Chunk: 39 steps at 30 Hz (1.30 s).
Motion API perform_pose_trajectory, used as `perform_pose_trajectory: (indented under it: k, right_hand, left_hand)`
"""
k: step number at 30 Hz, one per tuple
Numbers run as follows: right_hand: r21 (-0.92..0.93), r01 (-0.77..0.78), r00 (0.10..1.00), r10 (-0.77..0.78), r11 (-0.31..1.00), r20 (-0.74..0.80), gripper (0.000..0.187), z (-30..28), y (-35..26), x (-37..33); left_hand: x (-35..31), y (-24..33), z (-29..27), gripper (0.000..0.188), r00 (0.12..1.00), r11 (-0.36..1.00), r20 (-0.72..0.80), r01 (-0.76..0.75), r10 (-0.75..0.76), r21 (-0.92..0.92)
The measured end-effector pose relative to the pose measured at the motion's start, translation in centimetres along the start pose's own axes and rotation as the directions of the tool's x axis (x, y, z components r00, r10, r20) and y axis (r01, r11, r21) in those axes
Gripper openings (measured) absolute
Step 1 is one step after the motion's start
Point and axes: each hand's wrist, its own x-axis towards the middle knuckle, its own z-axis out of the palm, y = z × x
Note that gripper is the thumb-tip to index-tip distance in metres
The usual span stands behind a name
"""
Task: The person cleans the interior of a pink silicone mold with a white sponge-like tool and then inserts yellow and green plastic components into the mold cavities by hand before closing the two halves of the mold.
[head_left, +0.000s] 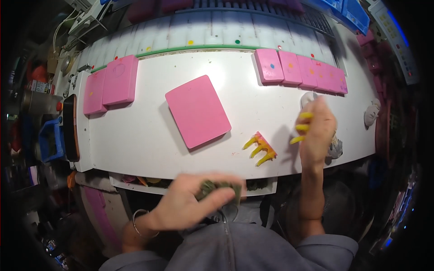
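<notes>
My left hand [185, 198], smeared a little by motion, is closed round a dark green lump [205, 189] in front of the table edge, above an open drawer. Over the right part of the table is my right hand [320, 124], closed on a piece with yellow prongs [302, 128] that stick out to the left; the rest of that piece is hidden in the hand. A similar three-pronged yellow piece with a pink-orange base [262, 149] lies on the white table between the hands. A large pink block [198, 112] lies left of it, touched by neither hand.
Two pink blocks [120, 80] stand at the far left, and a row of several pink blocks [289, 67] at the far right. Greyish lumps [335, 150] lie by my right hand. The drawer [266, 186] sticks out below the front edge. A blue bin [350, 16] is at the back right.
</notes>
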Motion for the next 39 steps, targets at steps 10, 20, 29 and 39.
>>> perform_pose_trajectory:
  k: [10, 20, 29, 39]
  right_hand:
    - [-0.518, 0.530, 0.839, -0.326, 0.671, 0.436, 0.018, 1.0, 0.0, -3.7]
    - [0.060, -0.388, 0.793, 0.300, 0.920, 0.530, 0.018, 1.5, -2.5, -6.1]
    - [0.125, -0.334, 0.861, 0.249, 0.934, 0.443, 0.019, -0.4, -3.3, -6.2]
    - [0.206, -0.259, 0.917, 0.174, 0.943, 0.359, 0.020, -3.1, -4.3, -7.4]
  left_hand:
    - [2.9, -1.5, -0.1, 0.025, 0.567, 0.295, 0.145, -0.609, 0.811, 0.736]
    - [4.5, -3.5, 0.1, 0.023, 0.383, 0.319, -0.058, -0.664, 0.922, 0.676]
    - [5.4, -1.9, -3.0, 0.070, 0.477, 0.244, -0.137, -0.171, 0.868, 0.955]
    - [6.4, 0.5, -5.0, 0.087, 0.762, 0.405, -0.364, 0.146, 0.536, 0.903]
